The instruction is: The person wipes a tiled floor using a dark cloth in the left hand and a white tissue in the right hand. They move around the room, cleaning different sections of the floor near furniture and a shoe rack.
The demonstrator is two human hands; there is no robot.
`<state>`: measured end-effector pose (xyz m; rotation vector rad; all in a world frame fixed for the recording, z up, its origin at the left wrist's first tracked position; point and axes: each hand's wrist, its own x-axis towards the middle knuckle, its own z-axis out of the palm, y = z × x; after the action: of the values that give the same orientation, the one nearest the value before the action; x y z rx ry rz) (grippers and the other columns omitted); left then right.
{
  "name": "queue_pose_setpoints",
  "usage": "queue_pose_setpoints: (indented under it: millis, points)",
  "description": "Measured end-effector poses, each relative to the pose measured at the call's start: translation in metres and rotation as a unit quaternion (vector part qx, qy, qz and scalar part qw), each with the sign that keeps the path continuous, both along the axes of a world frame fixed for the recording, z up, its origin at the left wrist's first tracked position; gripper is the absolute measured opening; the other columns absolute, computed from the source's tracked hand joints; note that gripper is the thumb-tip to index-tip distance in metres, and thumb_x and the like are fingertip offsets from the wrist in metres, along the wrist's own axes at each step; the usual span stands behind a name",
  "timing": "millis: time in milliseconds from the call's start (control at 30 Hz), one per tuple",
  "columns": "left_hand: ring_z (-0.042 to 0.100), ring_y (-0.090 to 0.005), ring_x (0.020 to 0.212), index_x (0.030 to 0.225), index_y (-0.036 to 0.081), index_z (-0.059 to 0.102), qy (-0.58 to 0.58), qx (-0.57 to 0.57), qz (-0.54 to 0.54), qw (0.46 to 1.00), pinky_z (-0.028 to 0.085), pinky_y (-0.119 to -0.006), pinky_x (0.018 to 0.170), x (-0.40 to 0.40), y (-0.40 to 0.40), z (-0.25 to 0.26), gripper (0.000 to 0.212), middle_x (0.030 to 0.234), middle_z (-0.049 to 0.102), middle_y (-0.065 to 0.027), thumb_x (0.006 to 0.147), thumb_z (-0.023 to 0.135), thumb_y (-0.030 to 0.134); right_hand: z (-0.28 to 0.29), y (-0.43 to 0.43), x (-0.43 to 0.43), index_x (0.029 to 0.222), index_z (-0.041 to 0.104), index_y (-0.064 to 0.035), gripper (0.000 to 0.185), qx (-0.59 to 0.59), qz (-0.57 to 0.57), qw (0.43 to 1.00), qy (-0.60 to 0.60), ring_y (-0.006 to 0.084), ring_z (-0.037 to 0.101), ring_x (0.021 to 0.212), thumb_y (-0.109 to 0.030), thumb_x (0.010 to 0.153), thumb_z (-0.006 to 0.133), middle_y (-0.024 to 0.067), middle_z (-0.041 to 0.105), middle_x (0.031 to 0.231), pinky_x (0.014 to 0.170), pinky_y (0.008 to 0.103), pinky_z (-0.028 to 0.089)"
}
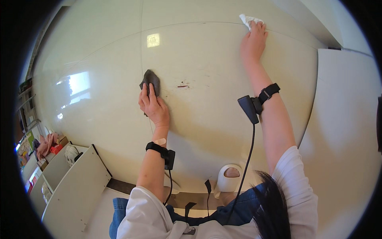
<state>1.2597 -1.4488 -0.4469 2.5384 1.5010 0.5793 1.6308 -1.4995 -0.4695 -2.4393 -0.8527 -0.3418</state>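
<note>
My left hand (154, 107) presses a dark grey cloth (151, 80) flat on the glossy cream tiled floor (203, 119), over a tile joint; part of the cloth is under the palm. Farther out at the right, my right hand (254, 41) has its fingers on a crumpled white tissue or cloth (249, 20) against the floor. Between the hands, a short reddish-brown mark (182, 86) with dark specks and scuffs shows on the tile. Each forearm wears a black strap with a small cabled device.
An open white shelf unit (77, 191) with shoes, boxes and a pink cloth (47, 145) stands at the lower left. A white panel (334, 104) borders the floor at right. Near my knees is a white slipper (228, 179) on a foot. Black cables hang from both wrist devices.
</note>
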Motion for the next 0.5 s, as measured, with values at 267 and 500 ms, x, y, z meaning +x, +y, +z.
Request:
queue_pose_setpoints:
  millis: [267, 500]
  points:
    - [0.043, -0.0333, 0.126, 0.132, 0.006, 0.057, 0.005, -0.012, 0.004, 1.0, 0.032, -0.046, 0.105, 0.001, 0.001, 0.006, 0.052, 0.143, 0.047, -0.0097, 0.08, 0.051, -0.002, 0.0, 0.059, -0.01, 0.125, 0.056, -0.0019, 0.045, -0.022, 0.232, 0.972, 0.002, 0.034, 0.038, 0.138, 0.003, 0.081, 0.052, 0.0181, 0.049, 0.141, 0.114, 0.0456, 0.028]
    - [0.043, -0.035, 0.125, 0.131, 0.005, 0.057, -0.007, -0.004, -0.013, 1.0, 0.032, -0.047, 0.106, 0.003, 0.0, 0.008, 0.051, 0.142, 0.048, -0.0113, 0.081, 0.049, -0.004, 0.014, 0.016, -0.085, 0.13, 0.056, -0.0056, 0.053, 0.001, 0.431, 0.897, 0.098, 0.027, 0.038, 0.139, 0.01, 0.081, 0.044, 0.0119, 0.048, 0.144, 0.118, 0.0419, 0.028]
